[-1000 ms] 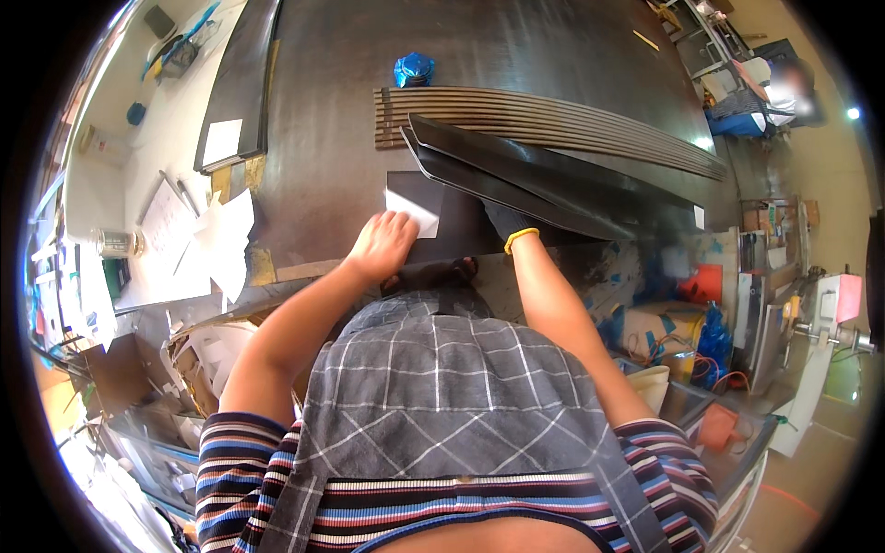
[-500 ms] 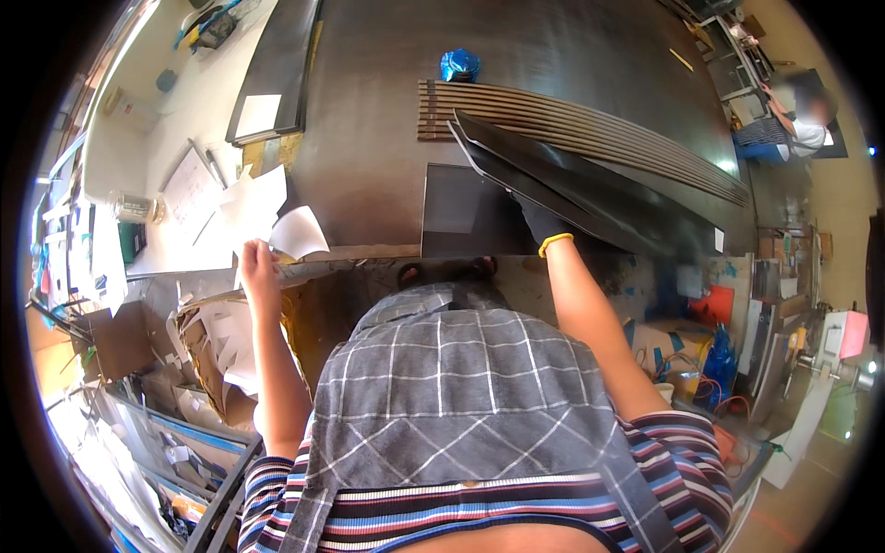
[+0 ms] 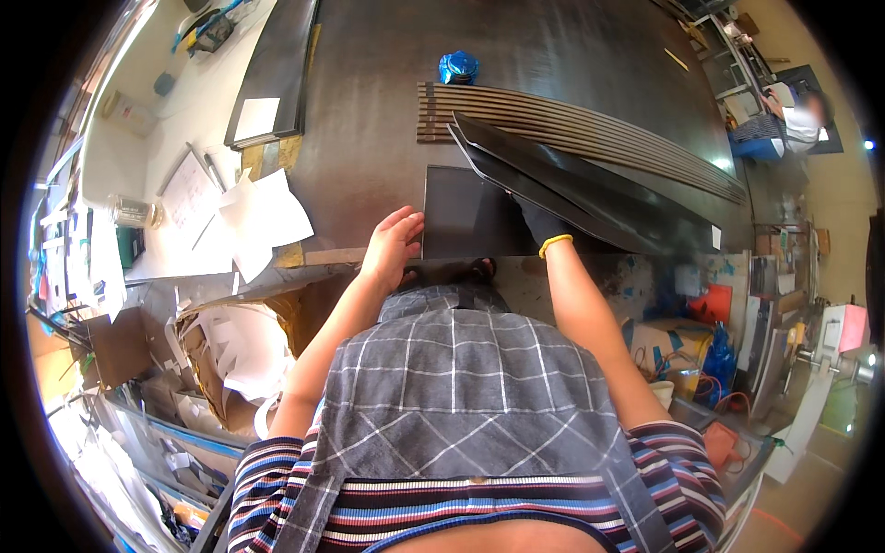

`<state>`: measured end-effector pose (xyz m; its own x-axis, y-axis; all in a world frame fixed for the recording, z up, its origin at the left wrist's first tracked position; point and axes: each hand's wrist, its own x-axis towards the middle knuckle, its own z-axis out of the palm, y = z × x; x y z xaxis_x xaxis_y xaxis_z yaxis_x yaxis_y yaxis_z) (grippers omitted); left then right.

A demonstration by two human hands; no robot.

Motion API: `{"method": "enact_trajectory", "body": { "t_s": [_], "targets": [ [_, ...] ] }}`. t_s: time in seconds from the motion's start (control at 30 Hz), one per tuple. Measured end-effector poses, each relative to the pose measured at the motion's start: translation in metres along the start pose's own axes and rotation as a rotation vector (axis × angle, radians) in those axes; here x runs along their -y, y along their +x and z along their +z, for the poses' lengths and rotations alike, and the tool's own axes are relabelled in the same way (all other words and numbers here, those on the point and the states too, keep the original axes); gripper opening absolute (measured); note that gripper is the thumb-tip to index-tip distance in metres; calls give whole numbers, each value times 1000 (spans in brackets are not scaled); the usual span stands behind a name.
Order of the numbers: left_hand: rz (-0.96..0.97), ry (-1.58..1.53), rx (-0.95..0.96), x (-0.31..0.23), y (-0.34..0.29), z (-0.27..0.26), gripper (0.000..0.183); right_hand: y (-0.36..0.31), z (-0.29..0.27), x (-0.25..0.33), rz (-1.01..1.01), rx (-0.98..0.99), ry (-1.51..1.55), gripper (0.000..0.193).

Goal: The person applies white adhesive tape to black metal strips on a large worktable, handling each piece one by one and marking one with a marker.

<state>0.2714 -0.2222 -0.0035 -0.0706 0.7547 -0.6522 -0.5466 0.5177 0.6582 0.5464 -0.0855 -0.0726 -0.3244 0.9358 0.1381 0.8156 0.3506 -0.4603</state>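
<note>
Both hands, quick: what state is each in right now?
Left hand: open, nothing visible in it, beside the flat black sheet's left edge.
Right hand: dark-gloved, at the long black panels; fingers hidden, grip cannot be told.

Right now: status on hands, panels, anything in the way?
Left hand open, beside flat black panel. Gloved right hand at raised black panels, grip hidden. Brown strips close behind.
</note>
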Motion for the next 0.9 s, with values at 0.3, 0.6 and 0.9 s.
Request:
{"method": "enact_trajectory", "body": {
  "t_s": [0.3, 0.6, 0.9],
  "targets": [
    [-39, -287, 265, 22, 25, 14, 36, -1, -1, -4, -80, -40, -149, 43],
    [-290, -722, 499, 24, 24, 26, 35, -4, 5, -9, -103, -77, -147, 40],
    [950, 717, -432, 19, 31, 35, 23, -2, 1, -11, -146, -114, -125, 37]
  ]
}}
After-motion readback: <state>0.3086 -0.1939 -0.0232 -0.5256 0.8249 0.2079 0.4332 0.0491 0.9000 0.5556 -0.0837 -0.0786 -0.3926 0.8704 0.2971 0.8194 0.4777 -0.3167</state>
